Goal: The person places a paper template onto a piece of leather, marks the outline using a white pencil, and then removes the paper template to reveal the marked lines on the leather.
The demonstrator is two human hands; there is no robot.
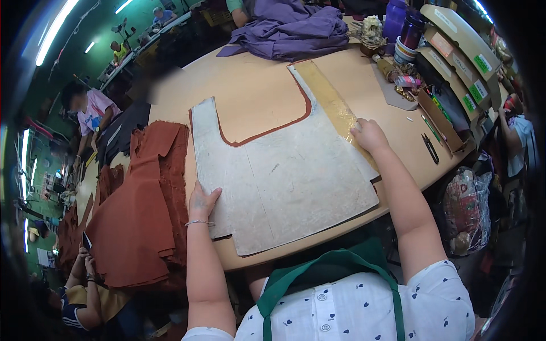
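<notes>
A large off-white pattern template (290, 176) with a deep U-shaped cutout lies flat on the table before me. Along its right side runs a strip of shiny yellowish tape (333, 99). Rust-brown fabric (267, 137) peeks out from beneath, along the curve and upper left edge. My left hand (202, 203) is at the template's lower left edge, thumb on top, its fingertips partly hidden. On the taped right edge, my right hand (369, 136) grips with curled fingers. Left of the template, a stack of cut rust-brown fabric pieces (139, 210) drapes over the table edge.
Purple fabric (293, 28) is heaped at the table's far side. To the right are stacked file boxes (455, 62), a purple bottle (393, 20), a pen tray (441, 122) and black thread snips (430, 149). At lower left, a co-worker's hands (85, 262) hold a blade-like tool near the brown stack.
</notes>
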